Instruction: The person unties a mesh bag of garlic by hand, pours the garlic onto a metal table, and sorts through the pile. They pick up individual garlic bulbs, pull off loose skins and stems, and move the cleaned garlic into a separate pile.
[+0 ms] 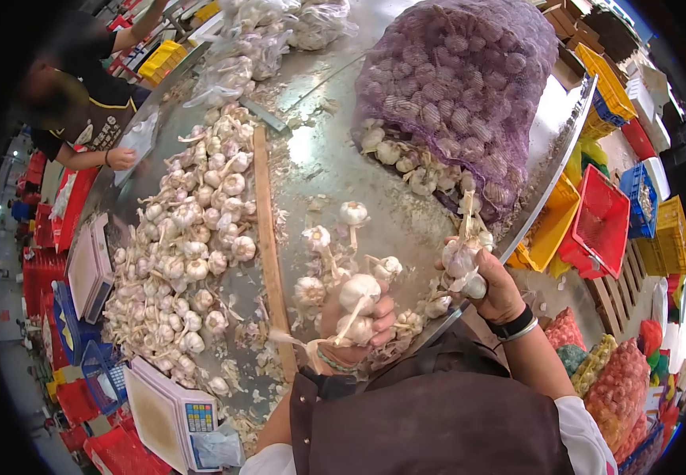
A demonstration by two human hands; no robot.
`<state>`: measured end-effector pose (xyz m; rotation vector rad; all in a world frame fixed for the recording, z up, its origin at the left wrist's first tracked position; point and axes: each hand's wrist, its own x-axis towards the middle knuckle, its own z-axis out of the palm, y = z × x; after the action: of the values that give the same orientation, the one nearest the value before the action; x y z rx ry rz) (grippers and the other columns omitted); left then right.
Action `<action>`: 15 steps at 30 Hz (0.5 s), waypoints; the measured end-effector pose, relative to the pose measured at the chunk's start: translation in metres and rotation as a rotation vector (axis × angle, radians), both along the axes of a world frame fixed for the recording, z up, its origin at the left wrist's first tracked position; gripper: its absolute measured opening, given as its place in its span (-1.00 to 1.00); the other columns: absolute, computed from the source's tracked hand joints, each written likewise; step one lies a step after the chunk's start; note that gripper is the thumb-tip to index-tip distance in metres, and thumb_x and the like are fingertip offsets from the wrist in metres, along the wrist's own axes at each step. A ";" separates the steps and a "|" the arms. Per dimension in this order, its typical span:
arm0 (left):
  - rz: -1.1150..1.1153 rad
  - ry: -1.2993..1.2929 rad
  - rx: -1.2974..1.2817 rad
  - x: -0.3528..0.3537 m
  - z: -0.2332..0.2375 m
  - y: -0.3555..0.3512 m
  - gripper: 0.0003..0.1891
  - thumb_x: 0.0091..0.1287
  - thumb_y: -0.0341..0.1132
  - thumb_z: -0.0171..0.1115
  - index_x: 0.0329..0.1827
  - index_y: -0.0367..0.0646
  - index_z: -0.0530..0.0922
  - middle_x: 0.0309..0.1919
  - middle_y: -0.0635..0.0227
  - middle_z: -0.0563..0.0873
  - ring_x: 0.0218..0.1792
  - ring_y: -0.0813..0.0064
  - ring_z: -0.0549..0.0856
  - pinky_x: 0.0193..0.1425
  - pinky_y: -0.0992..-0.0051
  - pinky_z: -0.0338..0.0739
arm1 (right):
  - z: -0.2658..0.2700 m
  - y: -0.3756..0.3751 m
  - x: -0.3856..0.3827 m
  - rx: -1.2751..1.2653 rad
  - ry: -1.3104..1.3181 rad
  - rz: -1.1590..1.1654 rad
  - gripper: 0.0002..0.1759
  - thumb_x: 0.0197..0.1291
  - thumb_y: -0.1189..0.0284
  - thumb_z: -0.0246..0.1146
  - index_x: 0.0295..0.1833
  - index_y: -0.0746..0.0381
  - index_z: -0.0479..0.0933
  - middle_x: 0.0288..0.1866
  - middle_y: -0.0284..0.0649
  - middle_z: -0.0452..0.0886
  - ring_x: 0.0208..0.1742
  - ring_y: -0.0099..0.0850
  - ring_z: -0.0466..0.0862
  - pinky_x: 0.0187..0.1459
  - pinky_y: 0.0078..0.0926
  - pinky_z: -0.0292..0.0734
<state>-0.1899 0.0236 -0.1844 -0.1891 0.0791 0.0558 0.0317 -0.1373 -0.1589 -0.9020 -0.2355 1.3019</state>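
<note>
Close to my apron, my left hand (381, 318) is closed around garlic bulbs (360, 293), a long stem sticking out toward the wrist. My right hand (500, 291), with a dark band and a bracelet at its wrist, grips a bunch of garlic bulbs (462, 260) at the table's near right edge. Several loose garlic bulbs (309, 291) lie just beyond my left hand. Ahead of my right hand, a purple mesh sack (469, 95) full of garlic lies with its mouth toward me, bulbs spilling out.
A wooden strip (267, 237) divides the metal table (323, 158) from a large garlic heap (189, 245). Bagged garlic (236, 47) sits at the back. Scales (161, 404) stand at left, crates (596, 222) at right. Across the table, a person's hand (121, 158) holds a plastic bag.
</note>
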 end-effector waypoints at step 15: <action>-0.185 0.113 -0.115 -0.054 0.000 -0.058 -0.31 0.41 0.14 0.18 0.42 -0.15 0.35 0.11 0.09 0.66 -0.17 0.41 0.78 -0.27 0.49 0.75 | 0.035 0.035 -0.069 0.255 -1.331 0.612 -0.33 0.06 0.26 0.50 0.29 0.19 0.48 0.30 -0.06 0.48 0.32 -0.08 0.47 0.34 -0.12 0.33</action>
<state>-0.2442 -0.0348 -0.1845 -0.2928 0.2126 -0.1233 -0.0369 -0.1028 -0.1242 -1.4127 -1.7762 0.9567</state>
